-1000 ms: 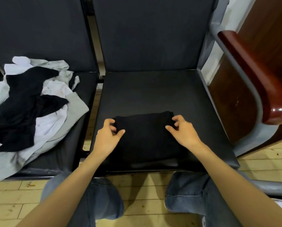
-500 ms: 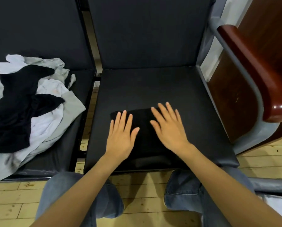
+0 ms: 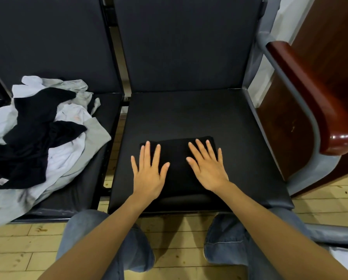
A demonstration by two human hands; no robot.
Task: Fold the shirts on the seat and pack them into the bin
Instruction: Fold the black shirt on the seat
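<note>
Two dark seats (image 3: 189, 118) filled the view, the left one heaped with unfolded shirts (image 3: 37, 138). On the right seat lay a folded black shirt (image 3: 178, 158), near its front edge. The left hand (image 3: 148, 174) and right hand (image 3: 207, 168) rested on it, fingers spread flat, gripping nothing. Pressing evenly outward would probably set the creases best. No bin was visible, and black on black blurred the shirt's near edge.
</note>
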